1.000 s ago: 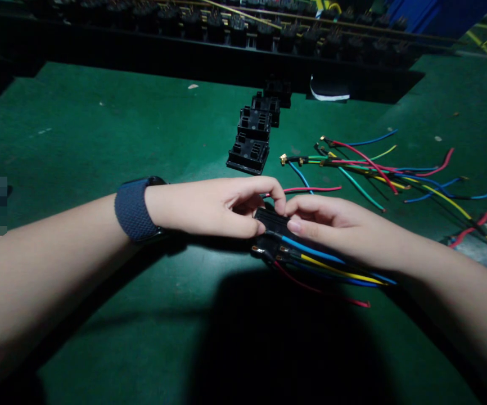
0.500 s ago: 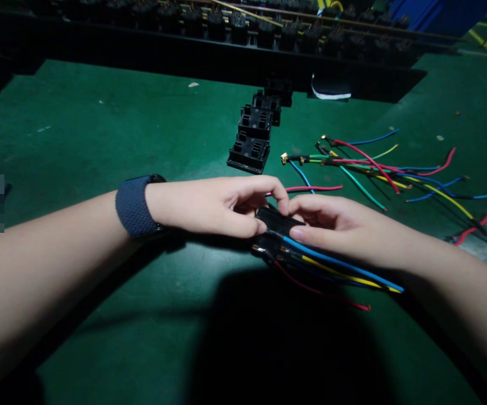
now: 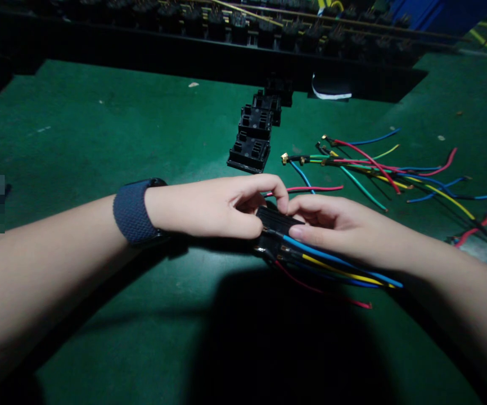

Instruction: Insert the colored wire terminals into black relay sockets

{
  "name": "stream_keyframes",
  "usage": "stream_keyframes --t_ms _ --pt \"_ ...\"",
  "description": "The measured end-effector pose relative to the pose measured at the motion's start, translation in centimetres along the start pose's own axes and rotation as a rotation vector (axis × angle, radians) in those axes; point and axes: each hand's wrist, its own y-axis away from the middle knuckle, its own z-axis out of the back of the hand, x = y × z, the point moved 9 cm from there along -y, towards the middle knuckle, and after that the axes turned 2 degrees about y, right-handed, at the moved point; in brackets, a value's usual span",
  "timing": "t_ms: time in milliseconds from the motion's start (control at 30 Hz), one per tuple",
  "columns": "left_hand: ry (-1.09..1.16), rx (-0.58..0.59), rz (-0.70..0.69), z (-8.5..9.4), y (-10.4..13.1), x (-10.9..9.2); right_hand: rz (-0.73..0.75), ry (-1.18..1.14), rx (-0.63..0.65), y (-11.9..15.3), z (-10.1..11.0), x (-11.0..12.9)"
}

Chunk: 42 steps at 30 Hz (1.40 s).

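Observation:
Between my two hands is a black plastic relay-socket-like block (image 3: 275,222) with ribbed sides. My left hand (image 3: 243,208) is closed on its left end, thumb at the near edge and index finger curled over the far side. At the right end, my right hand (image 3: 328,219) pinches the block, its thumb by the wires. A blue wire (image 3: 340,260), a yellow wire (image 3: 332,271) and a red wire (image 3: 319,289) trail from the block to the right. Small metal terminals show at its near side. The fingers hide part of the block.
Similar black plastic housings (image 3: 249,151) stand in a row beyond my hands. Loose coloured wires with metal terminals (image 3: 361,162) lie on the green surface (image 3: 142,129) to the right. A long black rack (image 3: 184,62) of dark wired parts spans the back, with a blue bin (image 3: 437,17) behind.
My left wrist has dipped slightly and its thumb has shifted a little on the block. The trailing wire ends have moved slightly. Both hands keep their hold.

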Motion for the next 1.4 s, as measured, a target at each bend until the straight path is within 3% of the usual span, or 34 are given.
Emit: stream_keyframes --t_ms 367,767,1400 --pt "-0.053 -0.009 -0.003 0.06 0.03 -0.16 0.020 0.043 0.023 0.00 -0.09 0.28" --pt "-0.157 0.117 -0.022 -0.82 0.33 -0.31 -0.019 -0.066 0.082 -0.11 -0.62 -0.09" --pt "-0.251 0.122 0.004 -0.66 0.43 -0.51 -0.032 -0.056 0.064 -0.06 -0.54 -0.11"
